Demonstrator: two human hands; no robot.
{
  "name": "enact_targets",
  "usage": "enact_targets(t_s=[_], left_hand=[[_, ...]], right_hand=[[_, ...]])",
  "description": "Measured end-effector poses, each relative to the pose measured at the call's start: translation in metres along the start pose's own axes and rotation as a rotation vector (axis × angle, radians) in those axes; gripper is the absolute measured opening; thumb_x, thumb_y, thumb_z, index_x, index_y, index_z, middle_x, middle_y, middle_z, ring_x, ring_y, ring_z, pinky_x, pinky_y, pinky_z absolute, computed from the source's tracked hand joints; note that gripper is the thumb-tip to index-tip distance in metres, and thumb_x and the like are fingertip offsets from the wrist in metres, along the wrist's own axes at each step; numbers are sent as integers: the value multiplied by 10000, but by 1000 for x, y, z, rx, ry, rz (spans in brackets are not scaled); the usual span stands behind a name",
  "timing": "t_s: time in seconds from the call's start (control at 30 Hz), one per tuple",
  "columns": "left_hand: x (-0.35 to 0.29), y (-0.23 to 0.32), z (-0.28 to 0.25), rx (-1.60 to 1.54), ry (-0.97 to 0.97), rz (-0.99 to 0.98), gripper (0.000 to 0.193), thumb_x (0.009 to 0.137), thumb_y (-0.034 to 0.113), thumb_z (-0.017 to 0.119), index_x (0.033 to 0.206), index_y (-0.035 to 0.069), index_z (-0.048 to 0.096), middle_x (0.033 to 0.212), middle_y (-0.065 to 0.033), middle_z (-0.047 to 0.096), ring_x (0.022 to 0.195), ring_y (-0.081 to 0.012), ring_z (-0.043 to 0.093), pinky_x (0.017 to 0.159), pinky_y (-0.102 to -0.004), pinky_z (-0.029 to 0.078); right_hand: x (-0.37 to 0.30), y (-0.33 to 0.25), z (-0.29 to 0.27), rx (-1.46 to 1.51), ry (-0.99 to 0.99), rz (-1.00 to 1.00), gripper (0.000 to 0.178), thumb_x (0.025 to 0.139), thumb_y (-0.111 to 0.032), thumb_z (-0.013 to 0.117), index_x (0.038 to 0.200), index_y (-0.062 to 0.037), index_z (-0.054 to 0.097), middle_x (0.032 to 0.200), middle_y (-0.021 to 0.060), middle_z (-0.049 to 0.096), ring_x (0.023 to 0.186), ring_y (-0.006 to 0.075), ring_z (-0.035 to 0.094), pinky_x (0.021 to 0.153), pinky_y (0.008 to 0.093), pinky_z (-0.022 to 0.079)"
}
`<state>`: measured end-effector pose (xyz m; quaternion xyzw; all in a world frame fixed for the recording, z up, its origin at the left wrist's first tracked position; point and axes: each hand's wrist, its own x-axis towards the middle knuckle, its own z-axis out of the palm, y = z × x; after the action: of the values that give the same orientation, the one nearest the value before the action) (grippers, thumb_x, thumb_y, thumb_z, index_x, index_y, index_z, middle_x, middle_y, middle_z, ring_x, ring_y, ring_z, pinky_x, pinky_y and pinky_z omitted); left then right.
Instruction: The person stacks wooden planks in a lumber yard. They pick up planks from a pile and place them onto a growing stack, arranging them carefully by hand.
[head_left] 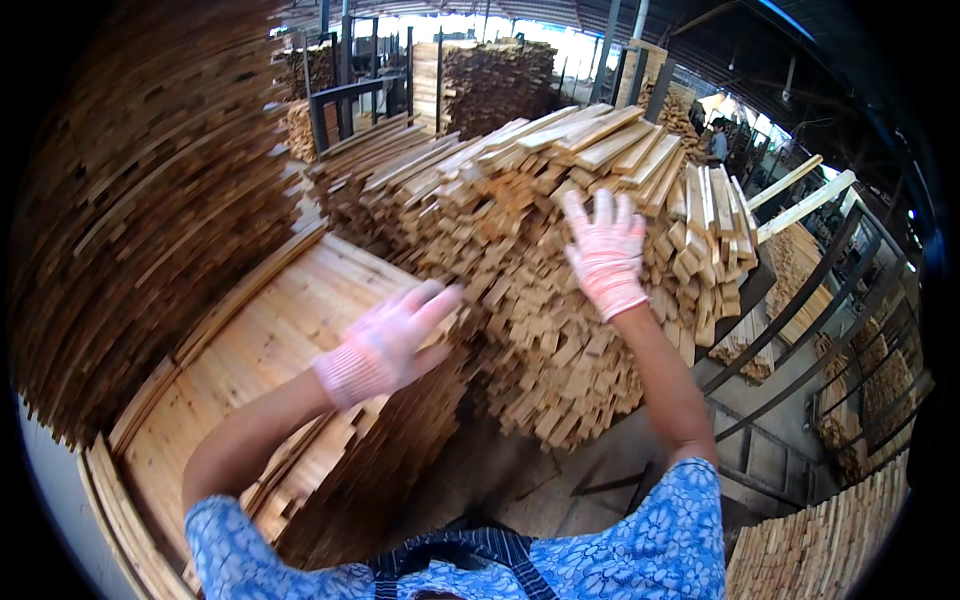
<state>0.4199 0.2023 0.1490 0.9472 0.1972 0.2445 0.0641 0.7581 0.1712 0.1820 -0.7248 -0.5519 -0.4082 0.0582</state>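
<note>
Floral shirt (645, 545) | L knit grip (385, 340) apart | R grip (608, 250) splayed nr rect. slats (545, 325)

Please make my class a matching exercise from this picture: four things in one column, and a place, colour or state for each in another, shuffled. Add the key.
Things
1. Left hand
2. Right hand
3. Right sleeve
4. Tall wood stack

Descriptions
A. Blue with a pale flower pattern
B. At the picture's far left, beyond the flat pale boards
C. Gloved and blurred, with the thumb apart
D. Gloved, fingers spread, in view against the wood pile

Pairs: 1-C, 2-D, 3-A, 4-B
</note>
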Motion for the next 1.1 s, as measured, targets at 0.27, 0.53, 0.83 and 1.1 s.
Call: enact_targets(t_s=[0.27, 0.53, 0.83, 1.1], left_hand=[[334, -18, 53, 432, 13, 105, 1051, 762, 286, 866, 1622, 301, 262, 1601, -248, 312, 1479, -497, 318, 1169, -581, 358], [429, -33, 46, 413, -491, 120, 1280, 672, 298, 959, 1662, 277, 148, 1495, -251, 428, 1294, -402, 560, 1135, -432, 451], [399, -16, 72, 588, -128, 226, 992, 723, 173, 887, 1558, 173, 351, 1487, -234, 422, 1146, -423, 612, 958, -489, 550], [252, 23, 39, 361, 31, 284, 717, 753, 224, 848, 1360, 145, 474, 1285, -238, 504, 906, -429, 638, 769, -473, 585]], right_hand=[[77, 110, 47, 176, -492, 157, 1140, 746, -350, 904, 1642, -336, 198, 1618, 268, 277, 1410, 524, 393, 1119, 594, 419], [87, 122, 56, 332, -405, 13, 1027, 718, -336, 917, 1584, -274, 368, 1535, 184, 421, 1349, 450, 462, 1114, 517, 451], [71, 135, 70, 335, -235, -77, 756, 757, -410, 873, 1425, -244, 558, 1441, 105, 482, 1232, 404, 509, 1045, 582, 474], [-44, 79, -3, 466, 122, -147, 849, 592, -363, 943, 1368, -219, 632, 1453, 104, 461, 1279, 422, 467, 1018, 504, 504]])
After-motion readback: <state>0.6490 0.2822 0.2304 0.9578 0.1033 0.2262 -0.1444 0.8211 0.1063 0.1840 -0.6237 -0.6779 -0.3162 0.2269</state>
